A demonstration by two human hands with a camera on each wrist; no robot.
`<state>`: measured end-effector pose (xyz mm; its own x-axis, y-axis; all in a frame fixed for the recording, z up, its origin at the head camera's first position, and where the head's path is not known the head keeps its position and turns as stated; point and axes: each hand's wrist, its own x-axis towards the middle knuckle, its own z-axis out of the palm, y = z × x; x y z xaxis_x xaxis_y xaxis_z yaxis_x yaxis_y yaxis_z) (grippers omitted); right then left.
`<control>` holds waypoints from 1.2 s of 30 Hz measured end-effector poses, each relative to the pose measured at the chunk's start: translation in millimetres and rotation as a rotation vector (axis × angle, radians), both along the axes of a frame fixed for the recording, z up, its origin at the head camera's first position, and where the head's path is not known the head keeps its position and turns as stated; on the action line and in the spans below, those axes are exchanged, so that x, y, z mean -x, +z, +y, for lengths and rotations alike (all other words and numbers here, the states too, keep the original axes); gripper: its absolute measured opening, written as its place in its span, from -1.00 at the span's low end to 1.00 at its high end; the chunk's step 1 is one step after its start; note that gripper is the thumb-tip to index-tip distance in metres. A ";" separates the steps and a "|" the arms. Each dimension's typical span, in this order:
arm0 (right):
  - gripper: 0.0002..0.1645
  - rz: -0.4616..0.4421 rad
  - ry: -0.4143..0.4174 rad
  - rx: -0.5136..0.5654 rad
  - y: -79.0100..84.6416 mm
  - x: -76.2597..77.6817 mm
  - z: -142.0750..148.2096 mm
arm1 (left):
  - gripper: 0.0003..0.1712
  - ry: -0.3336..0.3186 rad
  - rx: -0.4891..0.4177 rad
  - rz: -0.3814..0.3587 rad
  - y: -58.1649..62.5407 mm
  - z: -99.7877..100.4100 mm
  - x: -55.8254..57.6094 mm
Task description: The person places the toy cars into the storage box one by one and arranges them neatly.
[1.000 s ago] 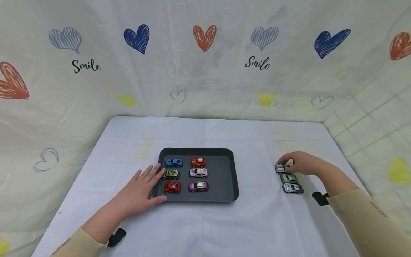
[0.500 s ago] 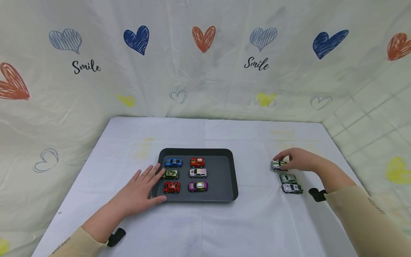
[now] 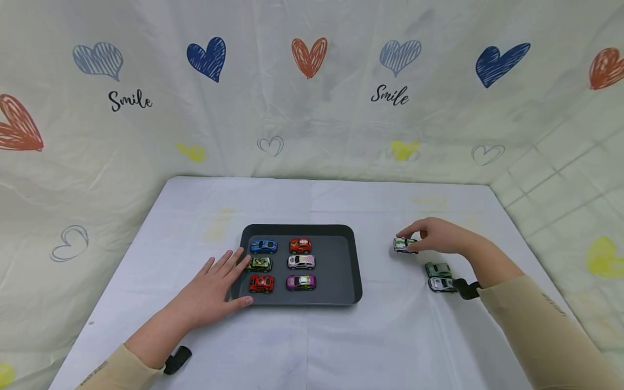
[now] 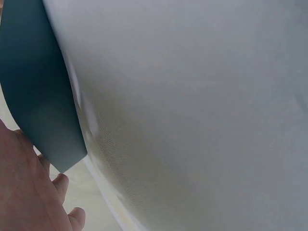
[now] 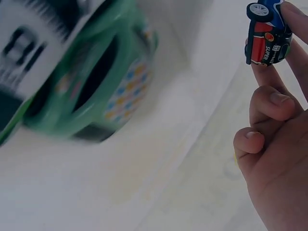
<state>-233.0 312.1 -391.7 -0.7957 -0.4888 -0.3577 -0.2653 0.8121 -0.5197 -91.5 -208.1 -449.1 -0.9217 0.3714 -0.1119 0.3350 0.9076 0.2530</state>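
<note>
My left hand [image 3: 207, 295] lies with fingers spread on the left side of a dark grey tray [image 3: 338, 271]. In the left wrist view, its fingertips are at the wall of the tray [image 4: 43, 91]. To the right of the tray, my right hand [image 3: 441, 237] pinches a small toy car [image 3: 402, 246] between thumb and fingers. The right wrist view shows the underside and side of this toy car [image 5: 267, 45], with "SUPER" lettering; the other fingers are curled. A green toy car [image 3: 437, 270] and a silver-white toy car [image 3: 441, 284] stand below the right hand.
Two columns of toy cars are in the tray: blue [image 3: 263, 247], green camouflage [image 3: 260, 264] and red [image 3: 261, 284] at left; red [image 3: 300, 246], white-pink [image 3: 301, 262] and purple [image 3: 300, 282] at right. A white cloth [image 3: 385, 330] covers the table.
My right hand has lifted the toy car away from the other two and moved it left and farther back, toward the tray. The left hand has stayed in place.
</note>
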 end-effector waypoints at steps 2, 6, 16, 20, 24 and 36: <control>-0.51 0.009 0.003 0.006 0.1 1.4 -5.2 | 0.07 -0.003 -0.004 0.001 0.5 -0.3 -0.1; -0.52 0.009 0.006 0.040 0.8 4.1 -17.8 | 0.07 -0.009 -0.013 0.014 -0.4 -1.1 -0.1; -0.55 0.006 0.068 0.132 4.4 13.9 -68.3 | 0.07 -0.001 0.016 0.002 1.0 -1.3 -0.5; -0.56 0.018 0.108 0.154 4.7 16.3 -89.3 | 0.07 -0.005 0.009 -0.002 1.7 0.4 -1.7; -0.57 0.035 0.139 0.168 5.6 16.7 -109.9 | 0.06 -0.003 0.008 0.002 1.0 1.3 -2.6; -0.59 0.096 0.199 0.127 -5.8 18.4 -149.2 | 0.07 -0.002 0.016 0.003 1.3 1.5 -2.6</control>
<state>-251.4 162.8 -397.5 -0.7069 -0.6752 -0.2107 -0.4665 0.6689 -0.5788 -88.9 -206.6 -447.8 -0.9212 0.3716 -0.1153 0.3378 0.9109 0.2371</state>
